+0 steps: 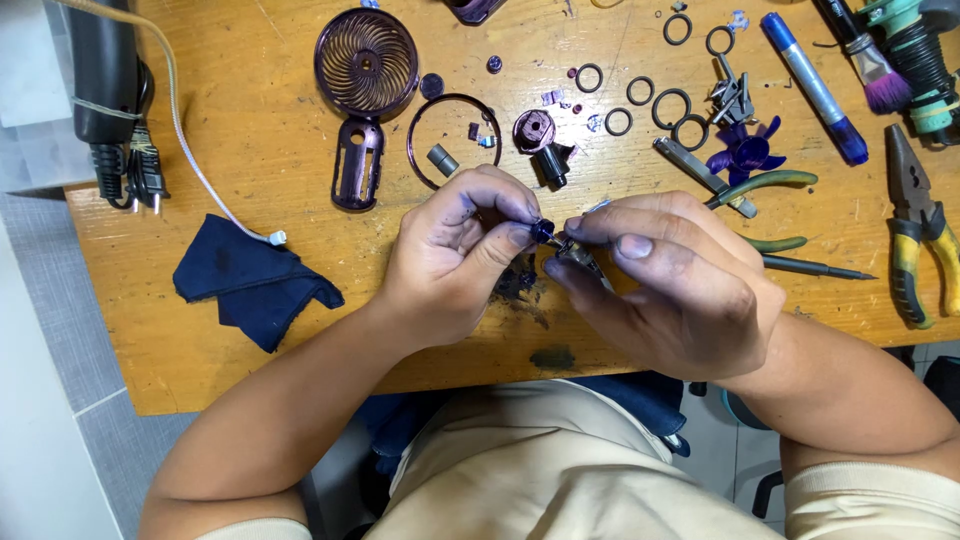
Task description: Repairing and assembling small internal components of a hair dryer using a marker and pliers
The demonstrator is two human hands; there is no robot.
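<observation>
Your left hand [455,255] pinches a small dark purple part [541,231] between thumb and forefinger, just below the purple ring [452,140] on the wooden table [260,130]. Your right hand [675,280] pinches thin metal tweezers [580,257], tips touching that part.

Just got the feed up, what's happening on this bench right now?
A person sits at a wooden table, working on a tiny part. The left hand pinches a small dark purple piece between its fingertips, while the right hand holds a thin metal tool against it. Around them lie a purple fan grille, a fan blade, several black rings, yellow-handled pliers and a dark blue cloth.
</observation>
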